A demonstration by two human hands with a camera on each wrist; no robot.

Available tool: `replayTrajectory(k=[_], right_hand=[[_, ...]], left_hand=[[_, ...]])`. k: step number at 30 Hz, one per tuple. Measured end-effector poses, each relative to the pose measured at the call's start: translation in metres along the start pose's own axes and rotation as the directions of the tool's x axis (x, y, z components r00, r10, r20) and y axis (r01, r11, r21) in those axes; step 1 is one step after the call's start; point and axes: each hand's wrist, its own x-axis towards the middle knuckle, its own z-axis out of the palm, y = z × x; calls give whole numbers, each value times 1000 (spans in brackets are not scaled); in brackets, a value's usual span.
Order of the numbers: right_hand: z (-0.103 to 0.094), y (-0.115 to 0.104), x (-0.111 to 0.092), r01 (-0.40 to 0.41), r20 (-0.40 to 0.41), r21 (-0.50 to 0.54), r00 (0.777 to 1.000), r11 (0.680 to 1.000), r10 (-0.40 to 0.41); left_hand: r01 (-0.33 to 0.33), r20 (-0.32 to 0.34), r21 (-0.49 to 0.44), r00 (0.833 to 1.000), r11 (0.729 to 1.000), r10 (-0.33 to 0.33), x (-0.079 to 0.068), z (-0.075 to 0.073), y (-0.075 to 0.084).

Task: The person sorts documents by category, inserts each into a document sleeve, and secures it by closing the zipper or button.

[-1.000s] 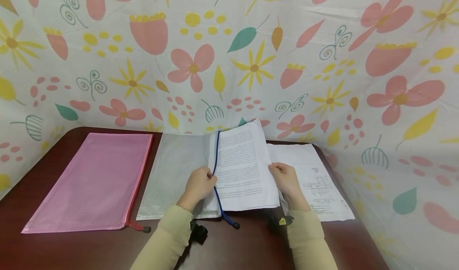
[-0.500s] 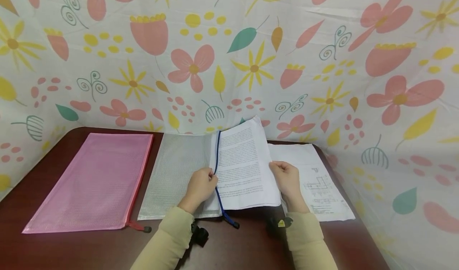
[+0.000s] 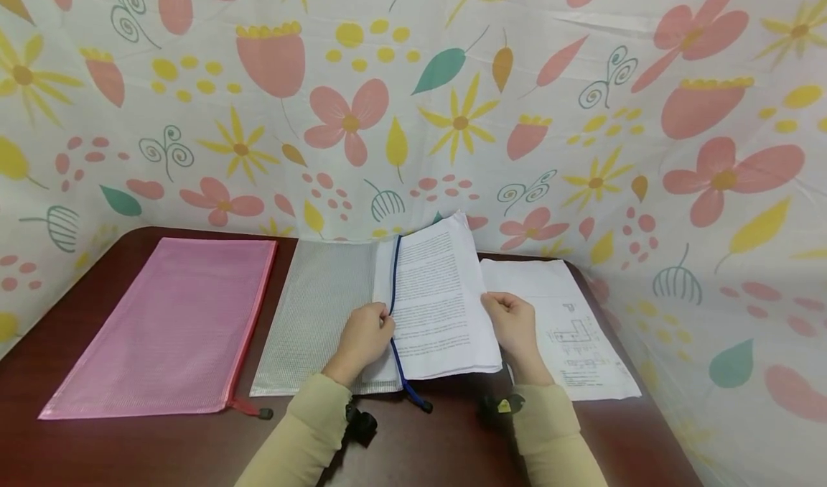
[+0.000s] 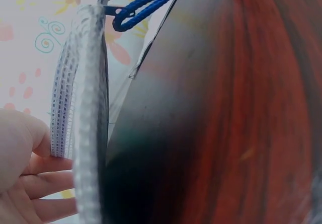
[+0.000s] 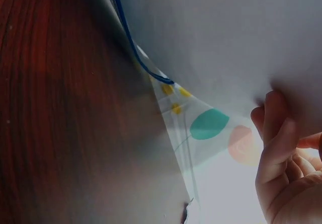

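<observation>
- The stack (image 3: 433, 304) lies between the two hands, on the zip side of the grey pouch (image 3: 313, 314) and toward the right edge of the surface (image 3: 446, 451)
- Its long axis runs from the near side toward the surface's far edge, about in line with the blue zip (image 3: 398, 361), so its long left side faces the pouch's mouth
- That side-on match of stack and mouth looks like the relation that counts: papers to the right, mesh to the left, the zip as the line between
- The stack's left side meets the zip and seems to run in under it; how deep, I cannot tell
- The right hand (image 3: 512, 325) pinches the stack's long right side about halfway along, and is the nearer one to that free side
- The left hand (image 3: 362, 336) grips the pouch's lip at the zip; the left wrist view shows fingers beneath the mesh
- The stack's right side is tilted up off the surface, its underside showing in the right wrist view
- The sheet (image 3: 581, 336) lies flat beyond the right hand, beside the surface's right edge
- The pink pouch (image 3: 161, 329) lies toward the surface's left edge, apart from both hands
</observation>
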Motion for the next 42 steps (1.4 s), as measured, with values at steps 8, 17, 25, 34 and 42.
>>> replayTrajectory(k=[8, 17, 25, 34, 42], right_hand=[[1, -2, -1, 0, 0, 6, 1000, 1000, 0], [3, 0, -1, -1, 8, 38, 1000, 999, 0], [3, 0, -1, 8, 8, 29, 1000, 1000, -8], [4, -1, -5, 1, 19, 7, 1000, 1000, -1], [2, -2, -3, -14, 86, 12, 996, 1000, 13]], left_hand=[[-37, 0, -1, 999, 999, 37, 0, -2, 3], [-49, 8, 20, 999, 999, 49, 1, -1, 4], [-80, 9, 2, 997, 997, 80, 0, -1, 5], [-101, 6, 3, 995, 995, 101, -3, 0, 4], [-141, -7, -8, 990, 990, 141, -4, 3, 7]])
